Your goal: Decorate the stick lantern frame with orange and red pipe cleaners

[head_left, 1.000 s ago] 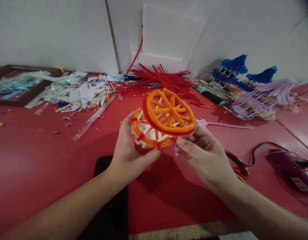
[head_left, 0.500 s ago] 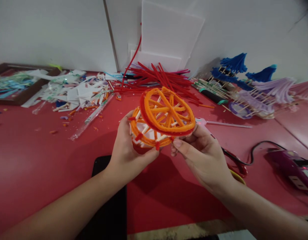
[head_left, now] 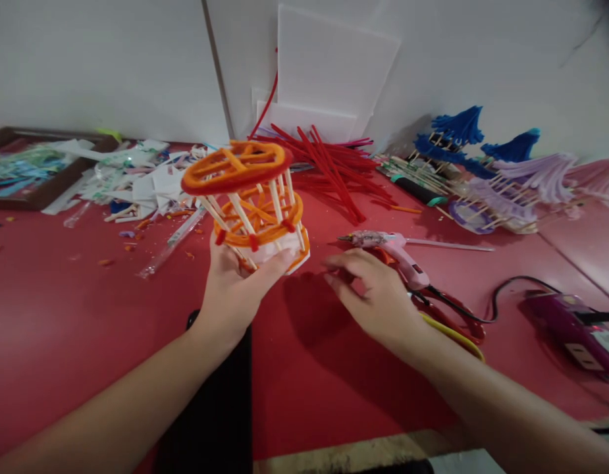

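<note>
Since the left hand (head_left: 235,280) is wrapped round the bottom of the frame (head_left: 257,216), with the thumb across the near side and most of its fingers hidden, you get a decent look at the thing; it's held up over the red table (head_left: 87,316), leaning left, with the right hand (head_left: 378,296) well apart from it. Fuzzy orange top hoop (head_left: 235,179) with spokes and a red edge, pale sticks (head_left: 241,213) running down to a second orange spoked hoop, little red nubs (head_left: 253,242) where they meet, then a whitish base (head_left: 279,248) edged in orange; pretty neat. Right hand's fingers are loosely curled, half open, with a gap to the thumb and no grip on anything I can see; it's just beside the pink glue gun (head_left: 400,253). Container-wise, there's a brown tray (head_left: 22,199) far left, full of light blue and green strips (head_left: 27,168); white scraps (head_left: 158,184) are heaped nearby, with a clear sleeve (head_left: 170,243) in front.
</note>
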`<state>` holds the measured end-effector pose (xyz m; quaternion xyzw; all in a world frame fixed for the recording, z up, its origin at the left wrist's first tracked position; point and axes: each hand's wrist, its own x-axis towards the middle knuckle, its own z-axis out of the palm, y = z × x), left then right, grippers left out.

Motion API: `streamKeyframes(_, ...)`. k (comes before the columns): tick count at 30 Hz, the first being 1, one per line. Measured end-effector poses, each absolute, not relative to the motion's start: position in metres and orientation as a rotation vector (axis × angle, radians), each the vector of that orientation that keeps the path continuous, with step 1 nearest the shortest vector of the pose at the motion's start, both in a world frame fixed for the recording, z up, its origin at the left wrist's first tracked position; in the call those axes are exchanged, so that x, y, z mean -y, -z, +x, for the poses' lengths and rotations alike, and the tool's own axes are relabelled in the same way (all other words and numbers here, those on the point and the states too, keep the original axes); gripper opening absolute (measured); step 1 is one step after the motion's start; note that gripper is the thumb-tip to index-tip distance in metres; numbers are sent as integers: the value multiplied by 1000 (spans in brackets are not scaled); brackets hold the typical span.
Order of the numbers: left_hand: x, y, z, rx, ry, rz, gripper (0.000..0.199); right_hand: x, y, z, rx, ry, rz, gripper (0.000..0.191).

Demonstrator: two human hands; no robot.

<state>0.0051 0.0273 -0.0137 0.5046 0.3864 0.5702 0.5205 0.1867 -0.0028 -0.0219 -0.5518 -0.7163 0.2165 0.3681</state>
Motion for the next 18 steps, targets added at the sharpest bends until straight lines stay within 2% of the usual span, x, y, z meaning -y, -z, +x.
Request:
streamKeyframes(2, -29, 16, 3, -898, -1380, 1170, 28, 1, 28, 185, 2084, -412, -1459, 26)
streamKeyframes(4, -29, 18, 2, -891, -1392, 1124, 31, 0, 32, 181, 2197, -363, -1473, 29)
streamKeyframes(9, -27, 15, 1, -771, -1337, 1136, 30, -1, 33, 176, 2245, -346, -1405, 16)
streamKeyframes(14, -26, 11, 3, -793, -1269, 1013, 39, 0, 28, 181, 2246, -240, -1499, 18)
streamKeyframes(18, -26, 12, 4, -800, -1284, 1016, 32, 3, 22, 189, 2171, -319, -1632, 15)
